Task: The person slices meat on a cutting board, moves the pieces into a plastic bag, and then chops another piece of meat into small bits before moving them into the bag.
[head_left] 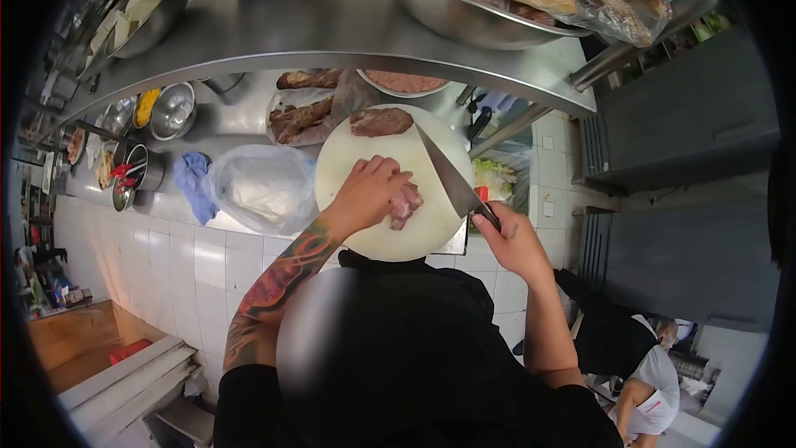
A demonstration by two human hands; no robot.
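Observation:
A round white cutting board [348,145] lies in front of me. My left hand [365,193] presses curled fingers over a small pinkish piece of meat [405,206] near the board's middle; part of the meat is hidden under them. In my right hand [516,242] is the dark handle of a wide-bladed kitchen knife [448,173]. Its blade slants up and left across the right side of the board, apart from the small piece. The tip comes close to a larger brown chunk of meat [381,122] at the board's far edge.
Beyond the board sit a bag of dark meat [303,121] and a bowl of minced meat [405,82]. A clear plastic bag [264,187] and blue cloth [193,186] lie left. A steel shelf [332,17] overhangs. Another person [618,340] is at lower right.

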